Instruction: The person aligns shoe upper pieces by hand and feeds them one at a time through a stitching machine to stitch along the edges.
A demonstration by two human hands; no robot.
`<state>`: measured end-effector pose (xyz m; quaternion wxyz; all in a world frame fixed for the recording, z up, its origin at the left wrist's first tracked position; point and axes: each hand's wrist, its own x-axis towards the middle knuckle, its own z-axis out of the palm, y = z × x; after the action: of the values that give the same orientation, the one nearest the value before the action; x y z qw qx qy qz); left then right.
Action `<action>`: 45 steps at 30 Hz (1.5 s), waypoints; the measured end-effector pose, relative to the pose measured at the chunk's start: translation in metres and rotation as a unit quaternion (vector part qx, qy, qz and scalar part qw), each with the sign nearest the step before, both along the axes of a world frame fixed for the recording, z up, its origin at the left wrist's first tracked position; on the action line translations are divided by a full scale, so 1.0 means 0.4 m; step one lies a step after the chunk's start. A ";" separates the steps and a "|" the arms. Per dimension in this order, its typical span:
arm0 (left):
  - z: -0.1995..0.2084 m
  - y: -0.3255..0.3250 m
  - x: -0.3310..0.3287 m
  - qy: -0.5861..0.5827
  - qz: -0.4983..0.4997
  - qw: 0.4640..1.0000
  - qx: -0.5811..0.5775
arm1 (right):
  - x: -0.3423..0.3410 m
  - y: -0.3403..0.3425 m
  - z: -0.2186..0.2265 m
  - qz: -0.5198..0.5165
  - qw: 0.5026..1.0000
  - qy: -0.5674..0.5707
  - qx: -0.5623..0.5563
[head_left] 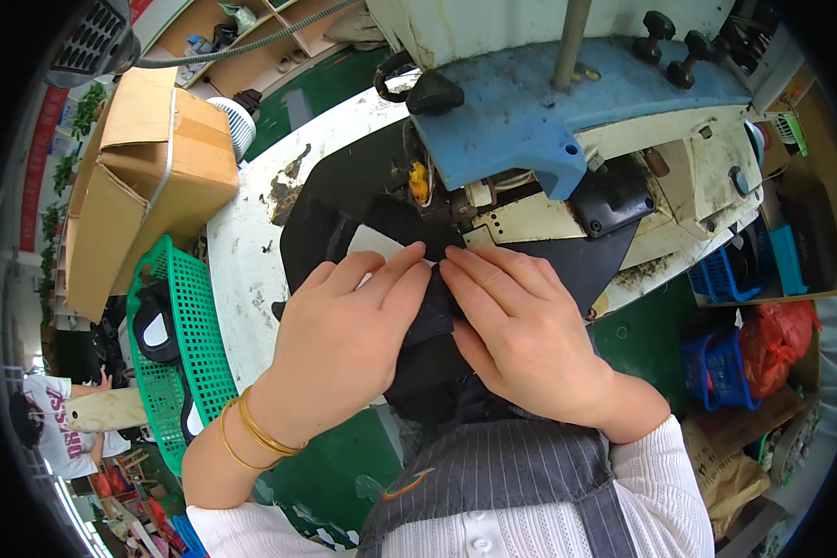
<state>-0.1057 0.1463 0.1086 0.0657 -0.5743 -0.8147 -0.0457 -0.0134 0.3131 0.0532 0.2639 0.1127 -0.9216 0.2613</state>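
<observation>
Thin gold bangles (256, 435) ring the wrist of the left hand (344, 325), whose forearm is bare. The right hand (521, 330) comes out of a white ribbed knit sleeve (656, 493) ending at the wrist. Nearest the camera, a dark grey pinstriped apron bib (502, 484) with a small coloured emblem lies over a white ribbed, buttoned top (479, 541).

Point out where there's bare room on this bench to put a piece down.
Bare room: the white bench strip between the green basket and the black mat, stained toward the cardboard box. Crowded: both hands, left hand and right hand, press the black fabric piece right under the blue machine head.
</observation>
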 end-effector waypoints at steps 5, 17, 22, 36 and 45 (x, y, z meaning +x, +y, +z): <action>0.005 0.029 0.026 0.012 0.014 1.000 -0.008 | 0.015 0.018 0.007 0.013 0.999 -0.034 -0.041; -0.014 0.103 0.091 0.032 0.114 0.993 0.011 | 0.038 0.037 0.006 -0.009 0.997 -0.047 -0.060; -0.027 0.112 0.100 0.003 0.143 0.990 0.015 | 0.038 0.036 -0.005 -0.020 0.997 -0.035 -0.071; -0.035 0.112 0.066 -0.002 0.099 0.992 0.073 | 0.028 0.032 0.001 -0.042 0.997 -0.015 -0.060; -0.033 0.094 0.087 -0.049 0.116 0.987 0.098 | 0.020 0.026 -0.001 -0.053 0.999 -0.001 -0.013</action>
<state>-0.0709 0.1840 0.0953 0.0866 -0.4643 -0.8695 -0.1449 -0.0053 0.3236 0.0528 0.2784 0.0600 -0.9230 0.2587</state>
